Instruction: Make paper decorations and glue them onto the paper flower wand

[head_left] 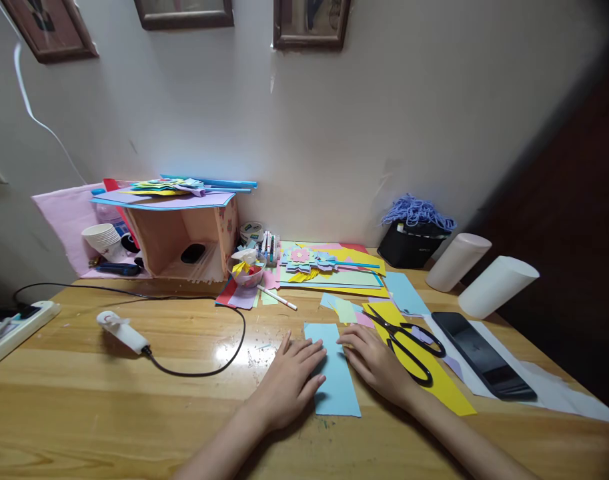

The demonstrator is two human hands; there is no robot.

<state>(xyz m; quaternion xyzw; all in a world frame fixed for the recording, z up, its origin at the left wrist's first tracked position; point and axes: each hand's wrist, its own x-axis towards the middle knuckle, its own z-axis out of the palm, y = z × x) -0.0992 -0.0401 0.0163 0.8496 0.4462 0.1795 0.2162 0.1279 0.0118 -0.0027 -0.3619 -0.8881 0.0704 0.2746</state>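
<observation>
The outspread left hand [293,379] overlaps the blue paper [339,395], the outspread right hand [375,362] at its right edge.

Reaches over the desk [109,427] with both forearms [229,437] bare, slanting inward toward its far edge. Lays the left hand [294,377] palm down, fingers slightly spread; turns the right hand [377,360] palm down too, lightly curled, fingertips leftward, apart from the left.
</observation>
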